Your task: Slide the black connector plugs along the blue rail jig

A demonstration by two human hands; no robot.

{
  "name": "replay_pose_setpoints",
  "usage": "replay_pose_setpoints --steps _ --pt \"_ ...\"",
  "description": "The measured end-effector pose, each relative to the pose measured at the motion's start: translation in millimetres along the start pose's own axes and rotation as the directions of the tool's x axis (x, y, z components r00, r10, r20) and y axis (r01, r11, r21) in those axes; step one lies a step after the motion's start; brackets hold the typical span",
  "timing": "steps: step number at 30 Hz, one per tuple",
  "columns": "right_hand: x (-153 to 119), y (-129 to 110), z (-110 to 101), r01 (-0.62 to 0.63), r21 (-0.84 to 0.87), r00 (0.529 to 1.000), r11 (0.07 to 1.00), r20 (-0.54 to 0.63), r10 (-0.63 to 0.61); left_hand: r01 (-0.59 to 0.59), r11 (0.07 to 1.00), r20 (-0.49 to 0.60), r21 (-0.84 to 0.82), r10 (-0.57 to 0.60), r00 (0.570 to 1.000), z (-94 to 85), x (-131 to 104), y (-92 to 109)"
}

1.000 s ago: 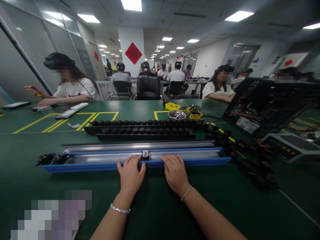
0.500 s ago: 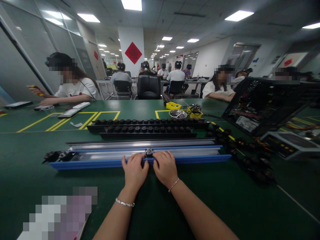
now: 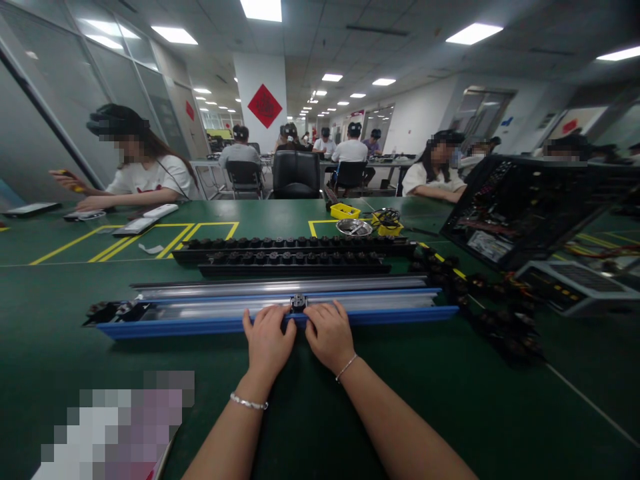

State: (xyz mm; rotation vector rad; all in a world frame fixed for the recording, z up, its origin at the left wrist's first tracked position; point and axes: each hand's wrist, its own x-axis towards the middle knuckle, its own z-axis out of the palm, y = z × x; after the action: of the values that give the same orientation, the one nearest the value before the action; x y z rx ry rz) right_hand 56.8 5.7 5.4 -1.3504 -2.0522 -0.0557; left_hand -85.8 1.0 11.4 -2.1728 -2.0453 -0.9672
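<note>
A long blue aluminium channel (image 3: pixel 190 327) lies across the table in front of me, its inside silvery. Midway along it sits a small black socket module (image 3: pixel 299 303). My left hand (image 3: pixel 270 337) is curled over the channel's front wall just left of that module, thumb on the near side. On the module's right side, my right hand (image 3: pixel 330 333) grips the same wall, its fingertips close against the module. Whether the fingertips touch the module is hard to make out. More black modules (image 3: pixel 113 311) rest at the channel's left end.
Behind lie a black channel (image 3: pixel 200 288) and two black strips filled with sockets (image 3: pixel 295 257). A chain of black modules (image 3: pixel 505 327) spreads at the right, near an open computer case (image 3: pixel 530 207) and a power supply unit (image 3: pixel 575 287). Co-workers sit beyond the table.
The whole view has shifted very slightly. Both hands keep their places beside the module on the blue channel.
</note>
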Motion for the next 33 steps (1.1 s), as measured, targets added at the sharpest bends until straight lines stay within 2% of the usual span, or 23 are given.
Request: replay_pose_setpoints --steps 5,33 --pt "-0.5 1.1 1.2 0.001 -0.009 1.000 1.000 -0.006 -0.001 -0.008 1.000 -0.022 -0.009 0.008 1.000 1.2 -0.3 -1.3" --pt "-3.7 4.4 1.2 -0.005 -0.042 1.000 0.999 -0.015 0.004 -0.007 0.999 0.006 -0.039 0.008 1.000 1.4 0.8 -4.4"
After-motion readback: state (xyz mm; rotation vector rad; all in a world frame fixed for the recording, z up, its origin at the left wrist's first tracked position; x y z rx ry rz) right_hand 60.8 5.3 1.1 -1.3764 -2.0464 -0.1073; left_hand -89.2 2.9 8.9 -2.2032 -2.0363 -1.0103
